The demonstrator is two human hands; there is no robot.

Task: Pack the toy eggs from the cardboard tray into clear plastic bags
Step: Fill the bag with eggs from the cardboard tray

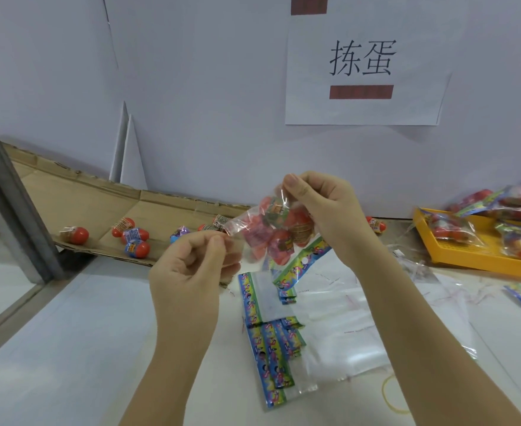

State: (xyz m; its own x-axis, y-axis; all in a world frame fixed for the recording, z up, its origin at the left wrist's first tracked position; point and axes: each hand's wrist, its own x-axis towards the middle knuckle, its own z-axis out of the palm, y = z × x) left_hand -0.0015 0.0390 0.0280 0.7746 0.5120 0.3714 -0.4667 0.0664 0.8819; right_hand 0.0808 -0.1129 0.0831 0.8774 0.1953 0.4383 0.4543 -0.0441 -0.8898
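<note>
The clear plastic bag [237, 225], bulging with toy eggs [284, 253], hung in the air between my two hands. My left hand [191, 265] pinched its left corner, and my right hand [323, 207] pinched its top edge, the eggs sagging just below that grip. Loose eggs [136, 239] lay behind on the cardboard tray [148, 207].

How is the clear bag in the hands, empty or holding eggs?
Filled: several red toy eggs show through the clear bag, which the left hand and right hand pinch.
</note>
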